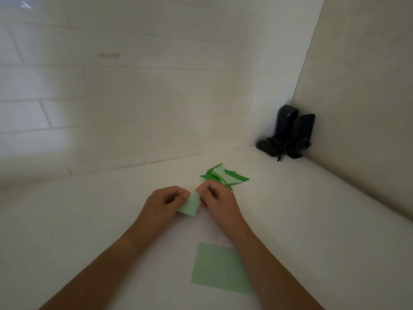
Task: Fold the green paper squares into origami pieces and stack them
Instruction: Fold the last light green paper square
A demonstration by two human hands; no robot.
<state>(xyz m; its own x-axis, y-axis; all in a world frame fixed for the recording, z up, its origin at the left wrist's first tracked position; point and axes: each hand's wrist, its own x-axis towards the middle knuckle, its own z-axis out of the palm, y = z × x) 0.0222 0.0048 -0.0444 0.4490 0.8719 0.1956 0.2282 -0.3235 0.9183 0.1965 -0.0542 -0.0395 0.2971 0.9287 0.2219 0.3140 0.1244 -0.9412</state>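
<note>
The place looks like a plain room in a home or a small office, at a white desk (312,209) pushed into a corner. Behind the desk stands a wall of white painted bricks (134,97), and at its right side a smooth beige wall (362,108) meets it. On the desk, in that far corner, stand two small black computer speakers (290,133) with tangled cables.

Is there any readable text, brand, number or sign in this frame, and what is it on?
No text can be read.
Right black speaker: a small pale mark low on its front, too blurred to read.
Left black speaker: no marking visible.
Paper being folded, folded pile, flat green paper square: plain, no print.
</note>
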